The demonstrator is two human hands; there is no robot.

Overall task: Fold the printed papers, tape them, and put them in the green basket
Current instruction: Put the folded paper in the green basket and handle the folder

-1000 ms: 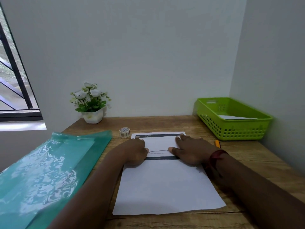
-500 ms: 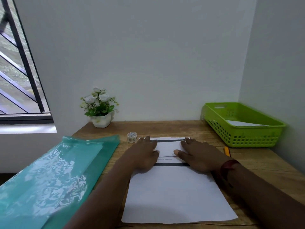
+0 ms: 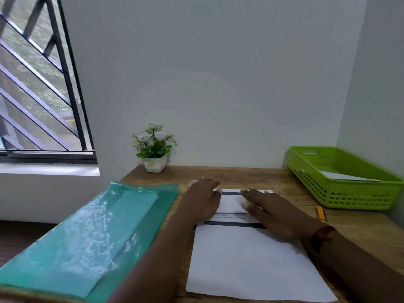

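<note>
White paper [image 3: 251, 259]: on desk [image 3: 240, 174], far flap folded. Left hand [image 3: 201, 201] slid off flap toward tape roll [image 3: 192, 183], fingers straight, close together; right hand [image 3: 274, 213] pressed flap, fingers slightly spread. Fold judged done; taping next.

Teal folder [image 3: 87, 232] at left, flower pot [image 3: 154, 165] by the wall — yellow pen [image 3: 321, 213] at right.

A white printed paper sheet [image 3: 251, 263], far end folded over showing dark bars, lies flat on the wooden worktop [image 3: 262, 174], while the lime-green perforated plastic basket [image 3: 349, 185] at far right holds another white paper [image 3: 345, 176].
</note>
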